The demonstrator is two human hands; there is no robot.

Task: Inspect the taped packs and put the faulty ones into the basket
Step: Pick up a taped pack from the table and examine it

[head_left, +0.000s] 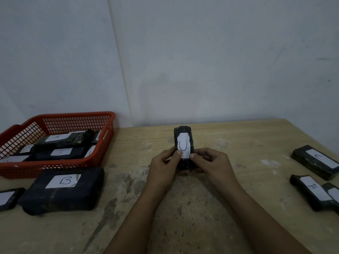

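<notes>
A black taped pack [183,138] with a white label marked C is held upright-lengthwise above the table's middle. My left hand [163,167] grips its near left side, thumb on the label's lower edge. My right hand [211,165] grips the near right side, thumb also at the label. The red mesh basket [102,153] stands at the left and holds several labelled black packs [60,142]. The pack's lower end is hidden behind my fingers.
A large black pack marked B [64,189] lies in front of the basket, with a smaller pack [7,197] at the left edge. Three packs lie at the right: one marked C [317,160], one marked B [311,191], one cut off [333,193]. The wall stands close behind the wooden table [183,208].
</notes>
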